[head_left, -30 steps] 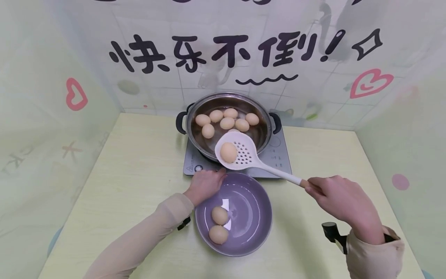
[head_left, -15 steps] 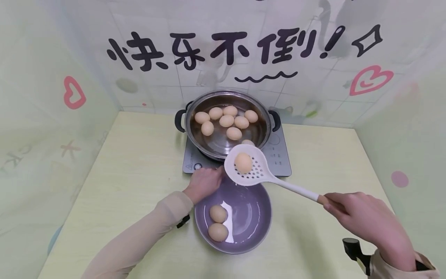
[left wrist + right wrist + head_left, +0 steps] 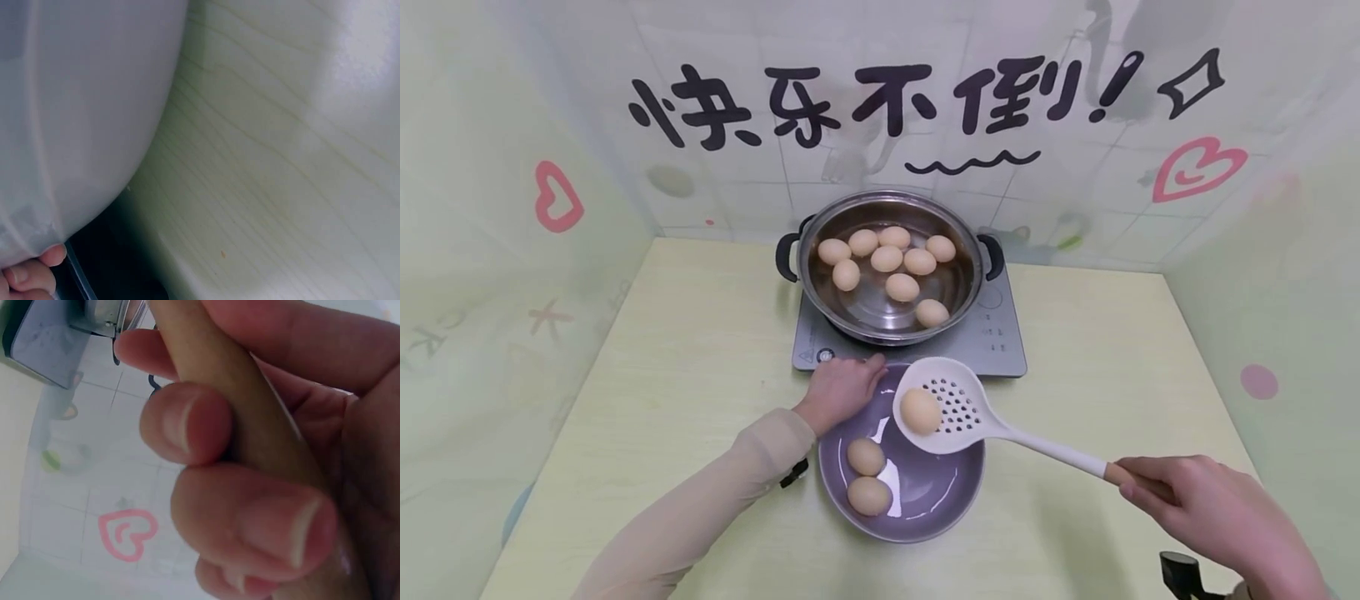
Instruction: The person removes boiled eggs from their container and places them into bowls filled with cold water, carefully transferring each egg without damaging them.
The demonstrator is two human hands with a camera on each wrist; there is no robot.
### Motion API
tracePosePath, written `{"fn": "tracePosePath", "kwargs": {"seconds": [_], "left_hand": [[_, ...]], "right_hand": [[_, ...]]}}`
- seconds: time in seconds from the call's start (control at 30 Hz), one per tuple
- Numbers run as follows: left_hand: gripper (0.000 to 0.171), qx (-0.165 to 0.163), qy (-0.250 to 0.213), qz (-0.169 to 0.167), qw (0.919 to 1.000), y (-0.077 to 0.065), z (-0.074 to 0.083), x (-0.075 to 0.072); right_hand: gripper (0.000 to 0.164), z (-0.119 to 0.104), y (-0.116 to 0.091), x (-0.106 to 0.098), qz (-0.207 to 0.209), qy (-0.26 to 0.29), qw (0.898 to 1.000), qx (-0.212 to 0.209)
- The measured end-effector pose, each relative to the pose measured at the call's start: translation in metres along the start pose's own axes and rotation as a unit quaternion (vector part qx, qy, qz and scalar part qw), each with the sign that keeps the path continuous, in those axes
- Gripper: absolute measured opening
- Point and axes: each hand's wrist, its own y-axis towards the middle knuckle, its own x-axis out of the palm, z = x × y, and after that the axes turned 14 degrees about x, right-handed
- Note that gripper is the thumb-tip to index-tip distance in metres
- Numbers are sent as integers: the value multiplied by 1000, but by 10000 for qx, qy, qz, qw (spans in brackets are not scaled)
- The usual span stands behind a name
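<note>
My right hand grips the wooden handle of a white slotted spoon, its fingers curled round the wood in the right wrist view. One brown egg rests in the spoon's head, which is over the purple bowl. Two more eggs lie against each other at the left inside the bowl. On the bowl's upper left rim, my left hand holds on; its fingertips show at the bowl's edge in the left wrist view.
Behind the bowl, a steel pot with black handles holds several eggs in water. It stands on a grey induction cooker on the pale wooden table. Printed sheeting stands at the back and both sides.
My right hand has moved toward me and right, bringing the spoon with its egg from the pot's front edge to over the bowl. My left hand stays on the rim.
</note>
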Motion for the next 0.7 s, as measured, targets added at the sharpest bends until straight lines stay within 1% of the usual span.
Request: {"fn": "tracePosePath", "kwargs": {"seconds": [0.13, 0.33, 0.5, 0.6, 0.7], "left_hand": [[21, 25, -1, 72, 10000, 0, 0, 0], [22, 116, 79, 320, 9994, 0, 0, 1], [22, 118, 112, 214, 9996, 0, -1, 3], [22, 92, 112, 129, 9998, 0, -1, 4], [22, 70, 113, 48, 9999, 0, -1, 4]], "right_hand": [[20, 3, -3, 5, -133, 49, 9998, 115], [15, 3, -4, 11, -390, 167, 9988, 242], [13, 0, -3, 16, -476, 220, 9984, 224], [16, 0, -2, 18, -492, 158, 9985, 200], [20, -1, -1, 20, -387, 110, 9991, 117]]}}
